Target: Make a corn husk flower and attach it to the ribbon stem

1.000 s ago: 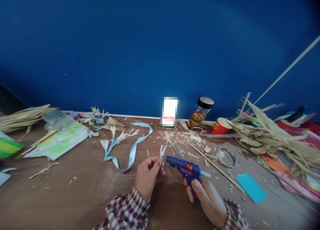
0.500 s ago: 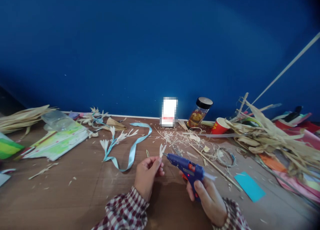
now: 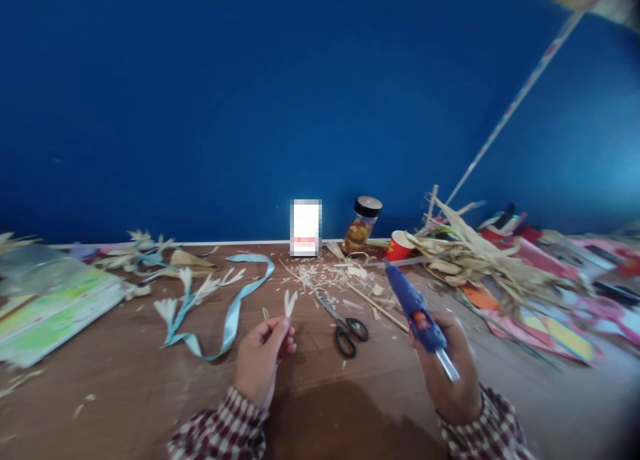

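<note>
Between thumb and fingertips, my left hand (image 3: 265,360) pinches a small white flower-like piece (image 3: 291,304) whose petals point up; its lower end is hidden by the fingers. Wrapped round the handle of a blue glue gun (image 3: 414,307) is my right hand (image 3: 453,373), with the nozzle pointing up and away, well apart from the petals. A clear glue stick (image 3: 447,365) juts from the gun's rear. Black-handled scissors (image 3: 346,330) lie on the table between my hands. Left of my left hand, a blue-wrapped stem with white flowers (image 3: 185,300) trails a light blue ribbon (image 3: 231,323).
Pale fibre scraps (image 3: 320,275) litter the table centre. At the back stand a black-lidded jar (image 3: 361,227), a red paper cup (image 3: 399,245) and a bright blurred-out object (image 3: 305,227). Dried husks (image 3: 465,257) heap up at right; a painted board (image 3: 65,307) lies left.
My right hand has swung the glue gun right, away from the white piece, and turned its nozzle forward. The scissors now show fully. The view has shifted right.
</note>
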`<move>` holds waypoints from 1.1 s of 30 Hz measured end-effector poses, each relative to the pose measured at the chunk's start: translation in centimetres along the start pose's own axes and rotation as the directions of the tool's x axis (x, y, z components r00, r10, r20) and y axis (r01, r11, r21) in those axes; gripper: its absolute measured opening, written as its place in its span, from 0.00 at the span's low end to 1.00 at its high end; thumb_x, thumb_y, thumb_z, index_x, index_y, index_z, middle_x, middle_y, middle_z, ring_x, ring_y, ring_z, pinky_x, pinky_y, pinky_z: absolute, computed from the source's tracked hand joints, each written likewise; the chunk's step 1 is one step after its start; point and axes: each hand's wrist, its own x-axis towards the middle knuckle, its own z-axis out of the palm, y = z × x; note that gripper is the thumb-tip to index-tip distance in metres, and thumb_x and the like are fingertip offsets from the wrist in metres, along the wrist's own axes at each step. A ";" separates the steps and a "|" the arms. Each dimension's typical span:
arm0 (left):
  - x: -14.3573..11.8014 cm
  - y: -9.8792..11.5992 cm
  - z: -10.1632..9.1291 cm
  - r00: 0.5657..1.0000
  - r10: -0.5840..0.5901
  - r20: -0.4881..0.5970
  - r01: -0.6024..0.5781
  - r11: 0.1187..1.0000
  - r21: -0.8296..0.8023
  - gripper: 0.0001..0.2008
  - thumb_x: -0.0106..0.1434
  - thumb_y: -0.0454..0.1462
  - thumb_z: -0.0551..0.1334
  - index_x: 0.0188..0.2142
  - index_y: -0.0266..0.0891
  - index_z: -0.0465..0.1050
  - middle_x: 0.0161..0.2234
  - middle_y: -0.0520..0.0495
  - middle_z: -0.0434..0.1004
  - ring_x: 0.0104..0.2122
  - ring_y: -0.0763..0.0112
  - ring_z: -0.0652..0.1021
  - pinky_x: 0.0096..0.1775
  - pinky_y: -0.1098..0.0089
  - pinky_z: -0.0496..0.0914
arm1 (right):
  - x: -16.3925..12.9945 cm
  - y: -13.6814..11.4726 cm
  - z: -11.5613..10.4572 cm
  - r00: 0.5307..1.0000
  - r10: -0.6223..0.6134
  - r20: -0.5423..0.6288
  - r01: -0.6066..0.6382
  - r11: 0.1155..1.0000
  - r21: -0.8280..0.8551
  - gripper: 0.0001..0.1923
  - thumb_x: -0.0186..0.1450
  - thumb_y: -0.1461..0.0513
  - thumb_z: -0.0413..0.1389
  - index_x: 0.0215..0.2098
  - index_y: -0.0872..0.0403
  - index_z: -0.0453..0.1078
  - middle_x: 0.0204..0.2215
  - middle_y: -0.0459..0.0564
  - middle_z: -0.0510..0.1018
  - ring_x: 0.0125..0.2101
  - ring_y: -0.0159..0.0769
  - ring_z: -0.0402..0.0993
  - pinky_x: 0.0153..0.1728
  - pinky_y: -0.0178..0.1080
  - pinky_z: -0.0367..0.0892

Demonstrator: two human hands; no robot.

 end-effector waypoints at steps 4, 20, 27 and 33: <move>0.1 0.0 -0.1 1.000 -0.001 -0.029 0.000 0.999 -0.040 0.12 0.44 0.37 0.68 0.28 0.34 0.72 0.21 0.52 0.72 0.19 0.80 0.70 0.22 0.80 0.68 | 0.3 4.3 -4.1 0.984 -0.056 -0.168 -0.022 0.904 -0.427 0.15 0.60 0.56 0.47 0.42 0.55 0.57 0.30 0.53 0.72 0.30 0.40 0.70 0.30 0.39 0.63; -2.0 1.3 0.1 0.997 -0.031 -0.075 0.026 0.997 -0.069 0.12 0.39 0.35 0.69 0.26 0.36 0.73 0.22 0.52 0.73 0.20 0.81 0.70 0.20 0.83 0.68 | -2.3 9.5 -7.3 0.995 0.103 0.016 -0.050 0.608 -0.792 0.08 0.62 0.58 0.46 0.38 0.52 0.61 0.27 0.53 0.70 0.29 0.44 0.69 0.29 0.42 0.63; -2.9 0.3 -0.4 0.997 -0.069 -0.040 0.068 0.997 -0.028 0.17 0.36 0.37 0.71 0.28 0.35 0.72 0.22 0.52 0.73 0.19 0.80 0.70 0.20 0.82 0.68 | 0.9 8.9 -5.0 0.994 0.040 0.103 0.056 0.621 -0.782 0.11 0.62 0.59 0.46 0.41 0.54 0.62 0.32 0.55 0.71 0.35 0.44 0.67 0.35 0.41 0.62; -2.9 1.0 -1.6 0.998 -0.010 -0.066 0.007 0.999 -0.048 0.16 0.37 0.38 0.71 0.27 0.36 0.72 0.21 0.54 0.73 0.19 0.81 0.70 0.21 0.82 0.68 | 2.5 10.0 -3.5 0.978 0.058 0.202 0.128 0.598 -0.791 0.13 0.61 0.58 0.48 0.40 0.57 0.64 0.35 0.56 0.72 0.37 0.45 0.66 0.39 0.43 0.60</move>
